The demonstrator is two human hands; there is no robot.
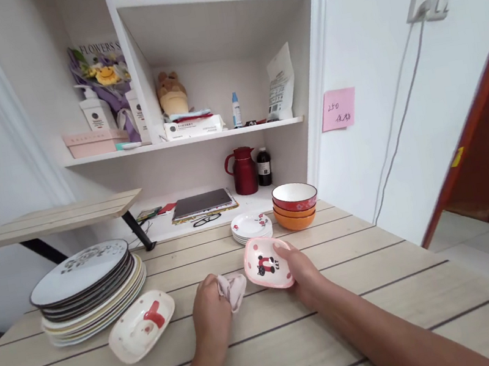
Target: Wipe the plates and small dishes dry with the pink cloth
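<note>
My right hand (301,268) grips a small pink dish (264,262) with a cartoon cat on it, tilted so its inside faces me, just above the wooden table (379,273). My left hand (210,314) is closed on a crumpled pale cloth (234,288), which sits right beside the dish's left edge. A white dish with red marks (141,325) lies on the table to the left of my left hand.
A tall stack of large plates (88,291) stands at the table's left. Behind the dish are a stack of small white plates (251,226) and stacked red and orange bowls (295,204). White shelves (182,141) with a red jug (243,171) rise behind.
</note>
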